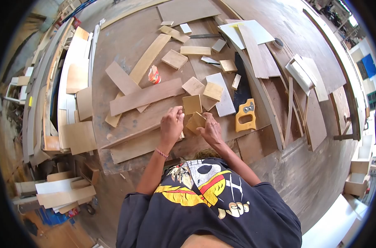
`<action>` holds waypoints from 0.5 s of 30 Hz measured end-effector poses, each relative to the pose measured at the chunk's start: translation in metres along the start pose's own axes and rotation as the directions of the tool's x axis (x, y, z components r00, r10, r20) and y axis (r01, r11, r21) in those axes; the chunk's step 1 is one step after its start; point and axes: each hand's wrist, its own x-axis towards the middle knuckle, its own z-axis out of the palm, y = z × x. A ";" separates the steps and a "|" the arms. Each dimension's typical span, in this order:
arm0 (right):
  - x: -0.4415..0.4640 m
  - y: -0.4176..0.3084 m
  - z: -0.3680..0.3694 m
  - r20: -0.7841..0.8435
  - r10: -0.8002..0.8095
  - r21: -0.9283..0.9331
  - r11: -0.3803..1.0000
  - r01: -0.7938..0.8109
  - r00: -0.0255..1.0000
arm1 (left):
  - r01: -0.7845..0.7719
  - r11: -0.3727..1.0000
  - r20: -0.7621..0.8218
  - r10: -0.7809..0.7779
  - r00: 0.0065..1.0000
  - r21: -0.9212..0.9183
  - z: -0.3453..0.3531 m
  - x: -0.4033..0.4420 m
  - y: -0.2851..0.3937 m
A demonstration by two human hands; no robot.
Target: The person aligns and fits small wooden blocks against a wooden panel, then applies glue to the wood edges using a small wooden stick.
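My right hand [211, 129] grips a small square wood block [195, 122], tilted, just in front of my body. My left hand [171, 124] is raised beside it with the fingers curled together; whatever may be between them is hidden. A second square wood block [192, 104] stands just beyond both hands. Past it, two more pale blocks [213, 91] lie close together by a white-faced board [220, 96]. To the right of my right hand is a handsaw [245, 115] with a yellow handle and dark blade.
Long planks [146, 96] cross the worktable [109, 140] on the left, with a small red-and-white cup [154, 75] among them. Offcuts [174, 59] are scattered farther back. On the right, a raised wooden rail [258, 91] runs beside leaning panels [301, 74]. Stacked boards [77, 62] stand at far left.
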 end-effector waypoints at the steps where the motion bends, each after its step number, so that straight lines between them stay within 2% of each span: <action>1: 0.006 0.004 -0.003 0.075 0.025 0.117 0.993 -0.034 0.997 | 0.007 0.999 -0.007 -0.007 1.000 0.038 0.003 0.008 0.002; 2: 0.011 0.008 -0.009 0.018 -0.047 0.130 0.991 0.044 0.999 | 0.032 0.999 -0.002 -0.032 0.999 0.039 0.007 0.015 0.004; 3: 0.017 0.008 -0.021 0.032 -0.056 0.130 0.990 0.051 0.998 | 0.046 0.998 -0.011 -0.046 0.999 0.042 0.014 0.021 0.002; 5: 0.032 0.006 -0.046 0.174 0.066 0.232 0.967 -0.106 0.983 | 0.033 0.997 -0.014 -0.032 0.999 0.066 0.028 0.032 -0.009; 7: 0.047 0.013 -0.062 0.115 0.066 0.327 0.940 -0.101 0.991 | 0.062 0.994 -0.005 -0.061 0.998 0.086 0.034 0.042 -0.010; 9: 0.065 0.026 -0.067 0.065 0.134 0.339 0.929 -0.149 0.989 | 0.092 0.985 0.089 -0.105 0.990 0.144 0.037 0.050 -0.008; 10: 0.072 0.031 -0.067 0.073 0.125 0.340 0.929 -0.143 0.989 | 0.100 0.984 0.080 -0.113 0.990 0.147 0.038 0.053 -0.005; 12: 0.085 0.039 -0.065 0.067 0.204 0.523 0.827 -0.208 0.977 | 0.100 0.959 0.133 -0.139 0.981 0.266 0.041 0.059 0.002; 13: 0.090 0.041 -0.064 0.077 0.197 0.523 0.827 -0.208 0.977 | 0.111 0.956 0.126 -0.149 0.981 0.270 0.045 0.062 -0.004; 15: 0.098 0.044 -0.060 0.049 0.210 0.562 0.802 -0.201 0.976 | -0.077 0.927 0.199 0.003 0.980 0.367 0.057 0.067 -0.022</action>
